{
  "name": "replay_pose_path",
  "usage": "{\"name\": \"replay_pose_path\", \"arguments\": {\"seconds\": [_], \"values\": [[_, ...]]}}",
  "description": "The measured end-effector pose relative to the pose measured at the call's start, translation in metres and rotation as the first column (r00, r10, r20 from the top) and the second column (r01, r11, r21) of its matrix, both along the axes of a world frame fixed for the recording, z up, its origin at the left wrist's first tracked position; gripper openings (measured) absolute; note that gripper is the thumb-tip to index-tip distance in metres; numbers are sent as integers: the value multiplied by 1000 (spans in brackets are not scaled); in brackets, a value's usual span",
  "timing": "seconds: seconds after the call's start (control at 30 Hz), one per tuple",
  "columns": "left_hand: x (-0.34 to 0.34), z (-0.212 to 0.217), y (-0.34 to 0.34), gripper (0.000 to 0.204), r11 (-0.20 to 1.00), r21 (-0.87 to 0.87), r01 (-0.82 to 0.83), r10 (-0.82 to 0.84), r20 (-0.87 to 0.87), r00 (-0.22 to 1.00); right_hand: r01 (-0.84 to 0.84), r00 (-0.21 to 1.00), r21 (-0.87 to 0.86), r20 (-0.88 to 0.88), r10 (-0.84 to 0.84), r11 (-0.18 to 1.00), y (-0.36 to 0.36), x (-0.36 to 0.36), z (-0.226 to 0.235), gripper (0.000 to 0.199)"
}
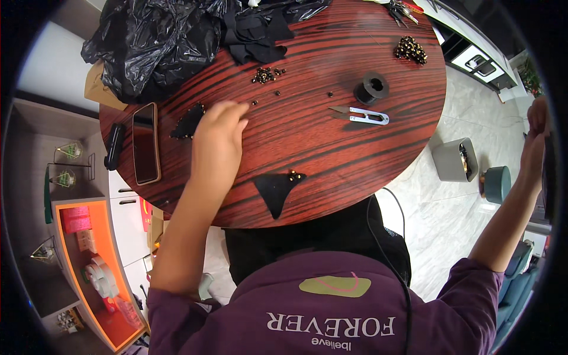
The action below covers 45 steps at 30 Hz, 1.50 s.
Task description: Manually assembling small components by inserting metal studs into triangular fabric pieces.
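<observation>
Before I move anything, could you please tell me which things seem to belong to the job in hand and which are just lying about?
Likely part of the job:
black triangle
black piece by the left hand
beads
spool
snips

Probably just lying about:
phone
bin
stool

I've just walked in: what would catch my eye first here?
Probably the glossy red-brown, dark-striped table, with a crumpled black plastic bag at its far left and a heap of black-and-gold beads at far right. Then the hands: the left hand is over the table's left half, while the right hand is far out at the picture's right edge.
</observation>
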<state>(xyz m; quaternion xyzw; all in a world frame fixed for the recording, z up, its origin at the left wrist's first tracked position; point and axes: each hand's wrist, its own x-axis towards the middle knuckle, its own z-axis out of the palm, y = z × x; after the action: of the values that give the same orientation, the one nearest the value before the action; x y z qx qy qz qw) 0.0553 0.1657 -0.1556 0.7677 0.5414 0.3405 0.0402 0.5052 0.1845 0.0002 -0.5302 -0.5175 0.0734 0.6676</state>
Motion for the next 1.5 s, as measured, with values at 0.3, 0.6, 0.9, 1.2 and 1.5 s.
{"name": "replay_pose_path", "arguments": {"seconds": [0.3, 0.6, 0.9, 1.2, 1.5], "values": [[30, -17, 73, 20, 983, -184, -1, 14, 72, 997, -114, 993, -54, 1, 114, 992, 6, 16, -30, 22], [83, -16, 116, 14, 959, -182, 217, -217, 21, 976, 90, 994, -143, 78, -79, 986, 5, -4, -52, 25], [137, -20, 129, 13, 917, -174, 360, -382, -112, 917, 0, 995, -125, 95, 12, 992, -1, -13, -58, 22], [96, 15, 54, 11, 505, -329, 798, 407, 906, 115, -329, 930, -203, 103, 354, 922, -55, -50, -46, 15], [45, 36, -93, 15, 458, -40, 888, 599, 752, -275, -688, 660, -388, 16, 751, 613, -118, -190, -73, 13]]}}
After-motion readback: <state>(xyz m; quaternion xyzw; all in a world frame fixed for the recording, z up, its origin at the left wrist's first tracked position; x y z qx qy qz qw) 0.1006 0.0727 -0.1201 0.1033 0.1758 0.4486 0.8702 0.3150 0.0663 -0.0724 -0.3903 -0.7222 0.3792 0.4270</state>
